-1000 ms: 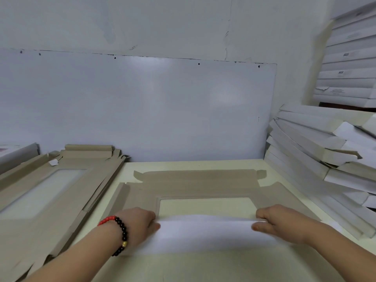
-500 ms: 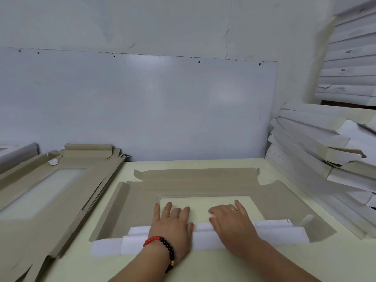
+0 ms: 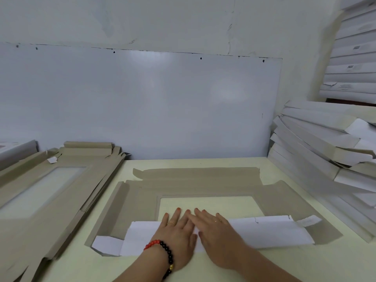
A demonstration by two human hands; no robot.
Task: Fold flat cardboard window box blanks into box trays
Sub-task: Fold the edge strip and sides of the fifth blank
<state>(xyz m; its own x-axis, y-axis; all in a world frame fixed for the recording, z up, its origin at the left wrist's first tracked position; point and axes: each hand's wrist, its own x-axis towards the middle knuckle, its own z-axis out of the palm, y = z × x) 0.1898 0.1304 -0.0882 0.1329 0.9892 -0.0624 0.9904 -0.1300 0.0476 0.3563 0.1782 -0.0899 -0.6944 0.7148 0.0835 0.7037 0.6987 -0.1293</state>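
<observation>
While a stack of flat blanks (image 3: 53, 192) lies at the left, the left hand (image 3: 177, 233) and right hand (image 3: 215, 235), fingers straight, press the folded white flap (image 3: 270, 231) of the blank (image 3: 199, 182) on the table (image 3: 203, 267); finished trays (image 3: 325, 151) sit right.

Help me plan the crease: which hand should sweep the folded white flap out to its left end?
Left. The left hand lies flat on the white flap nearer that end; the right hand sits beside it, toward the right.
</observation>
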